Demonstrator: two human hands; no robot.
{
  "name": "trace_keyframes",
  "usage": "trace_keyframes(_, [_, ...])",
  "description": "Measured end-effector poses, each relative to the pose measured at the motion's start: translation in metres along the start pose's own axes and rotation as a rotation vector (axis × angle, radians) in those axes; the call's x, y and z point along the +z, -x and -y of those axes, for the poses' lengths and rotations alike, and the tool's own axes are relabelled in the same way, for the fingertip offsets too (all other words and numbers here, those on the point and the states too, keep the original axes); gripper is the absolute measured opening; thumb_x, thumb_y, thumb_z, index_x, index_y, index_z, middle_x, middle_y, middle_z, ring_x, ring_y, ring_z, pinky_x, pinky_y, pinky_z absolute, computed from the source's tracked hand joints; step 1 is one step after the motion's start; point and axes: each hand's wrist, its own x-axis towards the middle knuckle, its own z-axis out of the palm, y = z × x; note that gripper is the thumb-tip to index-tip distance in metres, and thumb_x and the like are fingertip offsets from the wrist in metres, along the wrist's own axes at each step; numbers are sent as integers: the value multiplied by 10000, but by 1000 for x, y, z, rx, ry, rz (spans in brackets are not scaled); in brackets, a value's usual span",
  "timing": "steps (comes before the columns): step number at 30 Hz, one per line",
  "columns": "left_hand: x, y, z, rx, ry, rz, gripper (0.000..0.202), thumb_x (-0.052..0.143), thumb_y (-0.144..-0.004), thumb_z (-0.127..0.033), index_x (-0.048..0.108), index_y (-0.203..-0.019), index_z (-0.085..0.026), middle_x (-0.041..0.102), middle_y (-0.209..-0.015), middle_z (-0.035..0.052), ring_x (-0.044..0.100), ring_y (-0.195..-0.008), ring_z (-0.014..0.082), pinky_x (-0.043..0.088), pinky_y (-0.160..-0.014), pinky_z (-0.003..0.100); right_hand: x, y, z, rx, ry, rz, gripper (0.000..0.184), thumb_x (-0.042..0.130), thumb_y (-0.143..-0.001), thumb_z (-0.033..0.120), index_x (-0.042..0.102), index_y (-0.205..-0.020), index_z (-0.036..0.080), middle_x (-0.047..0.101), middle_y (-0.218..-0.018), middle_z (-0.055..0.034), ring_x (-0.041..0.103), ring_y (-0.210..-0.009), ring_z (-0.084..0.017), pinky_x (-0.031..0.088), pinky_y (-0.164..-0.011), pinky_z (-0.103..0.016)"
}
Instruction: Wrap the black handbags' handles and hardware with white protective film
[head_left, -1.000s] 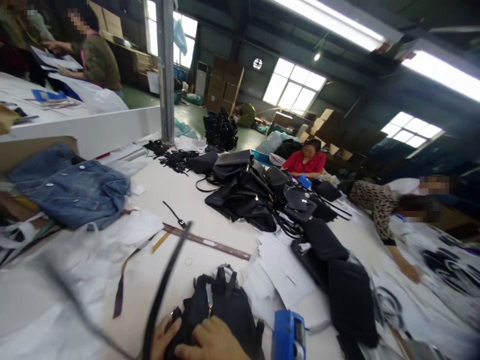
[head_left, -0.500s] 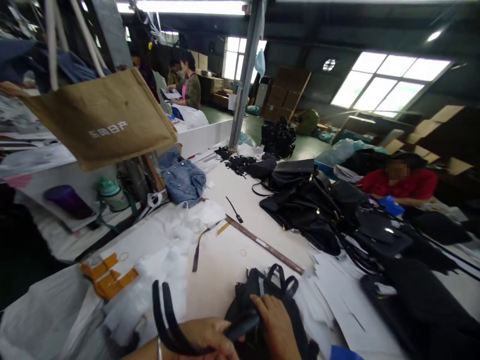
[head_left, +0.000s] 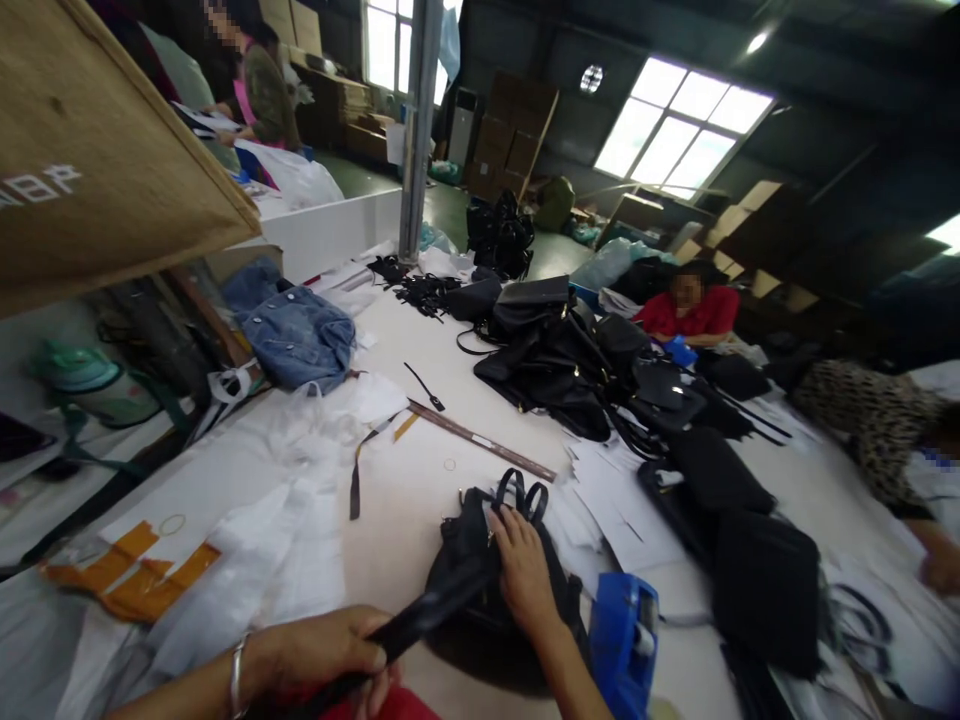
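A small black bag [head_left: 480, 570] with two loop handles lies on the white table [head_left: 420, 500] in front of me. My right hand [head_left: 521, 570] rests on top of it, fingers curled over the bag near its handles. My left hand [head_left: 322, 655], with a silver bangle at the wrist, is closed around a black strap [head_left: 420, 615] that runs from my fist up to the bag.
A blue tape dispenser [head_left: 626, 645] stands right of the bag. A long ruler [head_left: 480, 440], loose straps, white sheets [head_left: 600, 500] and a pile of black bags [head_left: 570, 370] cover the table. A denim jacket [head_left: 292, 335] lies left. Other people work at the far side and right.
The view swung back to the right and down. The strap, held in a loop in my left hand before, is now pulled out straight toward the bag. My right hand stays on the bag.
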Motion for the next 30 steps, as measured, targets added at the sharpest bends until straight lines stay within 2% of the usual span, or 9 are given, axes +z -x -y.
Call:
trace_keyframes(3, [-12,-13,4,128,106,-139,230,613,-767,-335,606,-881,-136,676,-707,56,625,-613,177,483,-648,310,10,28,-12,259,93,-50,686,470,-827,159,239,-1473,178,324,-1486,-129,289,-1350,-329,296,-1047,-465])
trace_keyframes(7, [-13,-24,10,205,184,-267,312,637,-774,-415,582,-905,-137,636,-714,44,609,-642,173,460,-652,314,27,72,-32,427,112,105,484,434,-898,352,490,-1319,122,502,-1327,-195,482,-1206,-347,425,-920,-435])
trace_keyframes(10, [-9,-34,15,236,215,-328,376,615,-786,-490,574,-940,-149,603,-689,19,577,-572,150,458,-590,307,34,93,-40,338,80,277,330,417,-914,344,650,-1074,174,629,-1126,-170,616,-1019,-306,469,-834,-395])
trace_keyframes(13, [-9,-47,17,293,221,-428,414,576,-805,-538,570,-958,-153,575,-668,0,534,-529,120,450,-541,280,24,94,-40,282,85,356,261,443,-905,314,674,-916,192,679,-930,-134,665,-854,-299,479,-756,-403])
trace_keyframes(19, [-23,-86,-3,356,102,-651,458,583,-778,-571,561,-901,-130,559,-660,2,498,-500,92,447,-516,260,-14,50,-13,35,-325,120,268,359,-943,256,605,-1043,213,677,-973,-92,656,-888,-206,459,-738,-271])
trace_keyframes(22, [-36,-111,-24,365,12,-776,436,570,-785,-546,563,-914,-129,579,-693,19,535,-533,103,458,-534,260,-18,40,9,-42,-500,101,244,352,-948,248,593,-916,227,669,-823,-42,649,-745,-177,428,-641,-245])
trace_keyframes(24, [-41,-127,-37,353,-82,-875,413,544,-796,-517,563,-929,-127,611,-753,54,593,-622,141,489,-589,290,-17,48,18,-54,-567,89,226,366,-942,229,581,-873,221,649,-760,-30,635,-703,-169,410,-623,-238])
trace_keyframes(27, [-40,-147,-44,303,-281,-1021,371,557,-762,-436,548,-968,-128,629,-938,119,610,-925,244,507,-782,389,-20,79,13,-79,-678,59,208,379,-934,210,583,-895,218,643,-789,-27,621,-728,-156,411,-658,-226])
trace_keyframes(30, [-48,-158,-28,240,-531,-1125,481,551,-701,-383,495,-1088,-103,528,-1195,194,388,-1258,348,377,-994,509,-28,116,-16,24,-771,8,210,388,-935,242,594,-894,225,650,-802,-17,611,-730,-146,413,-676,-220])
